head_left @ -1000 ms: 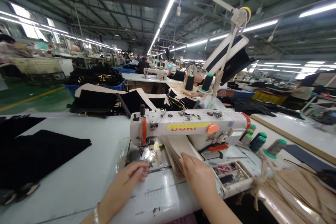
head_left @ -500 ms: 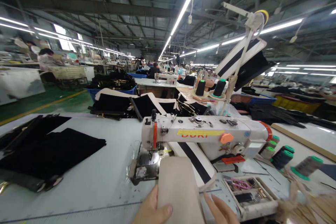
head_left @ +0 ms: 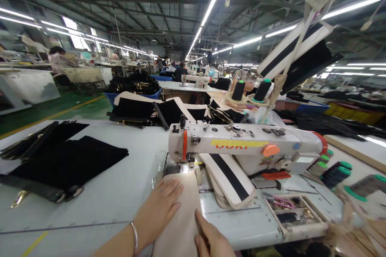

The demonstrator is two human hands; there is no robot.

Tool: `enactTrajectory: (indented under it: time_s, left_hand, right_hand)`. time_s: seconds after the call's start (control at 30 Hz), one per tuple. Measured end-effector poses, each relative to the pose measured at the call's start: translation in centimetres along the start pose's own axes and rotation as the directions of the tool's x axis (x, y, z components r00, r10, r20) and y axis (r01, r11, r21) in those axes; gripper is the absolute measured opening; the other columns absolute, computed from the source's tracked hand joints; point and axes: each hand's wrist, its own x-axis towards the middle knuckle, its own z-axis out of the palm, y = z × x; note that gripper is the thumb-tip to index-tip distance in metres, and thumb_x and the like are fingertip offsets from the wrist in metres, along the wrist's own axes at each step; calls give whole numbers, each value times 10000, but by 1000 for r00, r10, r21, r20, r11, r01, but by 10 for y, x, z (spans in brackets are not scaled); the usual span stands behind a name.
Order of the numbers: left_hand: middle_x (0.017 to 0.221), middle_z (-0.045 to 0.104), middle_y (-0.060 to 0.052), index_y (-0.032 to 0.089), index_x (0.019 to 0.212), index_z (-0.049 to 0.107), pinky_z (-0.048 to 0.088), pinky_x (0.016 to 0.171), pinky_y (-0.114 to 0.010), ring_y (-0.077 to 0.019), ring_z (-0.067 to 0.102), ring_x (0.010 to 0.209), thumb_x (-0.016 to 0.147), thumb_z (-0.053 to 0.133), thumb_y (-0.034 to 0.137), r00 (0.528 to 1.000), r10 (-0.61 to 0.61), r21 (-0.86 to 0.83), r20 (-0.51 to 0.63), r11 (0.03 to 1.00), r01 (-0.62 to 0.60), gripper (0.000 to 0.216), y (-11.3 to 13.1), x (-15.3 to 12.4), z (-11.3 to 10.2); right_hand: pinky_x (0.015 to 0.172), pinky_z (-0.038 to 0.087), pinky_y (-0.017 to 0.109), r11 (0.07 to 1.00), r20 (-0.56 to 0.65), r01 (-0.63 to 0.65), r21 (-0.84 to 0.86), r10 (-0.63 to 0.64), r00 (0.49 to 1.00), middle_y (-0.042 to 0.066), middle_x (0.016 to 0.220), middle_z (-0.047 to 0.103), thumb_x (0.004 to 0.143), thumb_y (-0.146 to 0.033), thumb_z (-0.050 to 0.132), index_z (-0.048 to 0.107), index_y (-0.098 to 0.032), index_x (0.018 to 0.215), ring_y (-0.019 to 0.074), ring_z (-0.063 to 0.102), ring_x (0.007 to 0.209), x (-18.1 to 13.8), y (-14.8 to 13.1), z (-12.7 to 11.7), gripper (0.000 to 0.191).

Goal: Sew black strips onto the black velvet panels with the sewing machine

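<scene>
A: What is the beige panel (head_left: 183,209) like to handle?

B: Judging by how it lies, it is light and flat, a bit stiff like faced leather or board, smooth on top, so it could slide on the white desk (head_left: 120,204). It sits at the near edge of the desk, its far end just under the needle of the sewing machine (head_left: 241,144).

A: And the hands?

B: The left hand (head_left: 161,204) lies flat on the panel, its fingers (head_left: 171,188) spread and pressing, not clenched round anything. The right hand (head_left: 211,241) touches the panel's right edge low down, thumb up; whether it pinches the edge I cannot tell.

A: Where would you take hold?

B: I would say by the long side edges, palm on top to steer, well clear of the needle.

A: Counts?

B: One beige panel under the hands. One striped piece (head_left: 229,176), cream with a black band, on top of a small stack under the machine's arm. Two thread cones (head_left: 262,90) behind the machine, and several more at the right edge, blurred. One tray (head_left: 294,213) of small tools at the near right. A pile of black cloth (head_left: 69,162) lies toward the left edge
</scene>
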Motion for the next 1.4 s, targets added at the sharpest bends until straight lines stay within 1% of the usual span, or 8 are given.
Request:
enactTrajectory:
  time_s: [0.2, 0.73, 0.97, 1.03, 1.13, 1.2, 1.3, 1.4]
  left_hand:
    - [1434, 550, -80, 236, 1357, 562, 405, 1146, -529, -282, 495, 1337, 931, 589, 290, 1000, 3, 23, -13, 1000, -3, 430, -14, 15, 4]
    - [1427, 513, -97, 227, 1339, 555, 376, 1165, -531, -276, 449, 1355, 959, 526, 253, 997, -16, -29, -77, 999, 14, 382, -37, 30, 20]
    - [1419, 532, -101, 226, 1333, 568, 359, 1169, -544, -282, 456, 1358, 947, 532, 228, 995, -37, -86, -92, 996, 29, 388, -28, 32, 17]
    - [1408, 554, -76, 241, 1322, 583, 372, 1171, -480, -253, 478, 1346, 958, 522, 255, 999, -33, -83, -20, 996, 32, 369, -34, 32, 7]
    - [1322, 628, -22, 274, 1278, 614, 446, 1097, -315, -171, 573, 1237, 1008, 422, 299, 987, -145, -35, 61, 988, 148, 333, -67, 25, -20]
    - [1312, 626, -82, 203, 1291, 599, 433, 1090, -343, -199, 578, 1224, 1019, 346, 262, 945, -327, 47, 2, 944, 327, 376, -105, 12, -41]
    - [1283, 596, -253, 30, 1278, 575, 396, 1061, -533, -362, 557, 1228, 946, 421, 203, 817, -568, 155, -94, 803, 576, 405, -166, -16, -67]
    - [1186, 658, -222, 57, 1203, 640, 456, 988, -489, -374, 619, 1131, 845, 563, 238, 751, -659, 193, -48, 731, 654, 409, -213, -42, -83]
  right_hand:
    - [1005, 490, 310, 1000, 22, 4, -7, -3, 1000, 161, 1209, 685, 868, -145, 463, 511, -70, 1408, 241, 667, 1107, 20, 3, 6, 547]
    - [944, 523, 335, 998, -52, 7, -58, -10, 999, 156, 1170, 697, 910, -170, 389, 511, -97, 1413, 245, 688, 1037, 39, -5, 10, 523]
    - [771, 559, 289, 965, 90, 78, -249, -57, 994, 129, 1066, 717, 938, -195, 406, 475, -141, 1446, 236, 713, 915, 43, -5, -6, 516]
    - [708, 555, 319, 906, 100, 113, -407, -78, 992, 116, 1012, 699, 944, -208, 425, 602, -204, 1326, 246, 708, 830, 50, -11, -11, 421]
    - [828, 535, 410, 809, 58, 197, -554, -198, 978, 112, 1078, 660, 945, -214, 462, 713, -237, 1035, 288, 663, 960, 69, -23, -12, 268]
    - [979, 477, 471, 776, 54, 301, -554, -327, 944, 104, 1236, 621, 943, -231, 497, 674, -238, 1149, 307, 589, 1140, 83, -28, -6, 271]
    - [1103, 386, 502, 754, 65, 393, -526, -426, 902, 85, 1414, 525, 950, -276, 507, 496, -247, 1410, 296, 487, 1291, 98, -28, 4, 461]
    - [1126, 364, 513, 763, 73, 384, -519, -409, 910, 68, 1442, 505, 959, -296, 484, 467, -266, 1437, 286, 461, 1320, 102, -25, 7, 479]
